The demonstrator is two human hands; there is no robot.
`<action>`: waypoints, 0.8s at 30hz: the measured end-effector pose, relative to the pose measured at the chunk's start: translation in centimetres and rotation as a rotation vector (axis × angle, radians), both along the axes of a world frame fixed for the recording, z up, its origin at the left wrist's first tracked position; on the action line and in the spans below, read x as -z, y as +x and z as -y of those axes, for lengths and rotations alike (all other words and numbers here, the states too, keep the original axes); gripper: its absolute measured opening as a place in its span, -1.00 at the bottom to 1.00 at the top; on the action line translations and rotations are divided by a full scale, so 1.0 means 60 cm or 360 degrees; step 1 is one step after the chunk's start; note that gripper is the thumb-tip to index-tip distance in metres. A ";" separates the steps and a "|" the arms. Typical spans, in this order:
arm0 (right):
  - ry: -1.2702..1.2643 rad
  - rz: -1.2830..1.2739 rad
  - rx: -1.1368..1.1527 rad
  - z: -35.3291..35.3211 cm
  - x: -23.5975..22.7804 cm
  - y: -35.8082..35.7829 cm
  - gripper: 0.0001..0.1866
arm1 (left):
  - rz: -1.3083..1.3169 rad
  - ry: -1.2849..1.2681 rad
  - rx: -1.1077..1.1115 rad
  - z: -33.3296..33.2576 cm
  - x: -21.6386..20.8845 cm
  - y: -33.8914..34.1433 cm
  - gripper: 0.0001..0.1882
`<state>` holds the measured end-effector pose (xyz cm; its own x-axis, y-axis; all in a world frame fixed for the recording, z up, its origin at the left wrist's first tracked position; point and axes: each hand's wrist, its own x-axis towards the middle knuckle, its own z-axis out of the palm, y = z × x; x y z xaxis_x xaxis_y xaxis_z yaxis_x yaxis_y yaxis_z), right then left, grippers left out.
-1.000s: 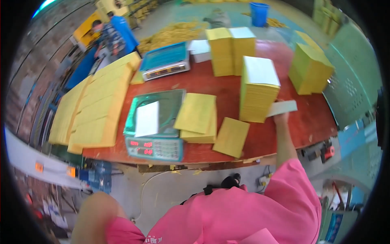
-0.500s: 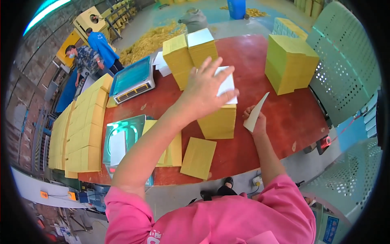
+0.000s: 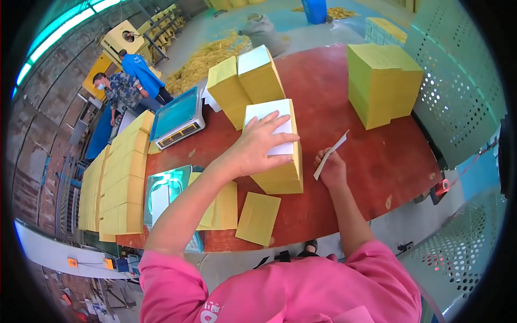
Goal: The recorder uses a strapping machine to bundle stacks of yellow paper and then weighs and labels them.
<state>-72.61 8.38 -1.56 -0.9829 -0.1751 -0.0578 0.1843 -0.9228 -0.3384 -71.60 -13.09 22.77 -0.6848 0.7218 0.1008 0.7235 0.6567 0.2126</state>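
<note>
With fingers spread, my left hand [image 3: 263, 144] lies over a white sheet [image 3: 267, 109] on top of a tall stack of yellow paper [image 3: 280, 180] in the middle of the table. My right hand [image 3: 335, 171], to the right of that stack, is closed around a thin pale card [image 3: 330, 155], seen almost edge-on. A loose yellow sheet [image 3: 258, 218] lies on the tabletop in front of the stack. More yellow paper [image 3: 225, 207] sits partly hidden behind my left forearm.
On the red table [image 3: 371, 172] stand two joined yellow stacks [image 3: 245, 83] at the back, another stack [image 3: 377, 89] at right, and a scale [image 3: 177, 116]. A second scale [image 3: 167, 180] carries white paper. Yellow bundles [image 3: 121, 177] line the left. Two people work beyond; perforated green chairs [image 3: 447, 81] stand right.
My left hand has come down and nearer over the white sheet. The card in my right hand has turned more edge-on. The whole view has shifted slightly.
</note>
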 end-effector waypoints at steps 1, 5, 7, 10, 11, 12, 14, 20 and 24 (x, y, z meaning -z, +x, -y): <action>-0.0001 -0.0008 -0.0014 0.001 0.002 -0.001 -0.92 | -0.0008 -0.0001 -0.0014 0.004 0.001 0.000 -0.50; -0.0002 -0.0052 -0.0021 0.003 0.014 -0.004 -0.92 | 0.0047 0.0124 0.0061 0.018 0.004 0.001 -0.51; 0.0019 -0.0075 -0.0025 0.005 0.014 -0.003 -0.92 | 0.0070 0.0169 0.0055 0.022 0.004 0.001 -0.50; 0.0059 -0.0043 -0.0002 0.006 0.013 -0.003 -0.91 | 0.0095 0.0234 0.0054 0.026 0.001 0.002 -0.49; 0.0072 -0.0038 0.0011 0.004 0.015 -0.004 -0.90 | 0.0124 0.0265 0.0062 0.027 0.001 0.001 -0.49; 0.0086 -0.0032 0.0027 0.002 0.017 -0.005 -0.90 | 0.0156 0.0296 0.0073 0.027 0.002 0.000 -0.49; 0.0087 -0.0053 0.0027 -0.002 0.019 -0.007 -0.89 | 0.0163 0.0320 0.0082 0.027 0.003 -0.003 -0.51; 0.0071 -0.0064 -0.0006 0.003 0.022 -0.011 -0.90 | 0.0124 0.0353 0.0155 0.049 0.008 -0.007 -0.58; 0.0013 0.0110 0.0035 0.023 0.011 -0.010 -0.86 | -0.0026 0.0401 0.0204 0.066 0.015 0.000 -0.57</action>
<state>-73.20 7.00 -2.22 -0.9801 -0.1527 -0.1267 0.1870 -0.9242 -0.3328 -71.61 -17.04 21.90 -0.5865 0.7531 0.2982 0.8018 0.4878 0.3451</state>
